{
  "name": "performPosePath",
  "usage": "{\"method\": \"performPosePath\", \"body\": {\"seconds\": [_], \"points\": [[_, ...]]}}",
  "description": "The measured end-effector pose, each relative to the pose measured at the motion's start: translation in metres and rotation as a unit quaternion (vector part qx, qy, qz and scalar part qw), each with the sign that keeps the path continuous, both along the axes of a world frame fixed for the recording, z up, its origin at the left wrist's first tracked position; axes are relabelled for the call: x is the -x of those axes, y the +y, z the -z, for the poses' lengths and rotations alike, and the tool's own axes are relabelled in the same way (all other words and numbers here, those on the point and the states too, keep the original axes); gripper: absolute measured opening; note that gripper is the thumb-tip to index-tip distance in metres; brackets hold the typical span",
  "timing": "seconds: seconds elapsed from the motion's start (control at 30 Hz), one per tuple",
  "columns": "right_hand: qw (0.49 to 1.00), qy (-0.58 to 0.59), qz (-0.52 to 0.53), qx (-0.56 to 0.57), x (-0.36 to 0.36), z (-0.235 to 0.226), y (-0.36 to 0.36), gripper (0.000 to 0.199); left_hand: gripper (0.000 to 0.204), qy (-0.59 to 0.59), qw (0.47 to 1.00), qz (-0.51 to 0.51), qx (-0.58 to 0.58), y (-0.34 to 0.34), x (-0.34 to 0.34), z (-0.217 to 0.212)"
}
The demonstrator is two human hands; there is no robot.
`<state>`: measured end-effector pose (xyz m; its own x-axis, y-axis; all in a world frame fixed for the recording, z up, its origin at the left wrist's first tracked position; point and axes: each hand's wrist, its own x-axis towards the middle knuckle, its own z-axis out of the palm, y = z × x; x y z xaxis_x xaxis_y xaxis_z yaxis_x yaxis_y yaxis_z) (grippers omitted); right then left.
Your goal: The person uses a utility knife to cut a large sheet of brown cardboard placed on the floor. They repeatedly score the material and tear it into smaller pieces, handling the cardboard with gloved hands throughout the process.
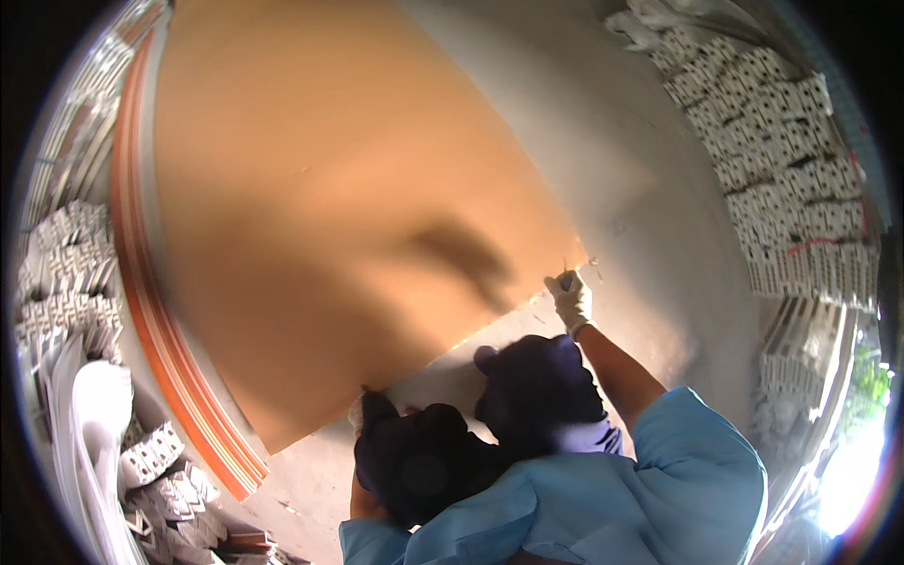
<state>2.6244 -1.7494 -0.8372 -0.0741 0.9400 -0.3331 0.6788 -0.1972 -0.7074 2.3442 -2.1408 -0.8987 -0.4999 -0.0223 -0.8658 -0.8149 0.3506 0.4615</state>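
A large orange-brown sheet [358, 179] lies flat on the floor in front of me, its near edge running slantwise before my knees. My right hand [571, 303], in a pale glove, is closed at the sheet's right corner. A small dark thing shows between its fingers; I cannot make out its kind. Little scraps [594, 266] lie just past that corner. My left hand [356, 412], also gloved, is at the near edge, mostly hidden behind my dark-clothed knee, so its fingers do not show.
Long orange-and-white striped strips [151, 292] lie along the sheet's left side. Stacked pale profiles [71, 254] and white plastic wrapping [99, 405] are at the far left. More bundled profiles with holes in their ends [782, 160] line the right. Grey floor [659, 217] lies between.
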Motion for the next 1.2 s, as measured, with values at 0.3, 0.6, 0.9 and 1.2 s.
{"method": "performPosePath", "body": {"seconds": [0.3,0.6,0.9,1.2], "points": [[0.841,-0.242,-0.483,0.026,0.125,0.001,0.057,0.047,0.04,-0.005,1.0,-0.028,0.007,-0.006,-0.002,-0.007],[0.863,-0.242,-0.434,0.087,0.127,0.012,0.056,0.047,0.039,0.042,0.991,-0.098,0.082,-0.061,0.021,-0.13],[0.866,-0.255,-0.415,0.109,0.132,0.018,0.05,0.02,0.048,0.122,0.964,-0.17,0.162,-0.067,0.07,-0.287],[0.83,-0.231,-0.33,0.386,0.169,-0.02,0.119,0.044,0.023,0.245,0.963,0.003,0.117,0.045,0.176,-0.352]]}}
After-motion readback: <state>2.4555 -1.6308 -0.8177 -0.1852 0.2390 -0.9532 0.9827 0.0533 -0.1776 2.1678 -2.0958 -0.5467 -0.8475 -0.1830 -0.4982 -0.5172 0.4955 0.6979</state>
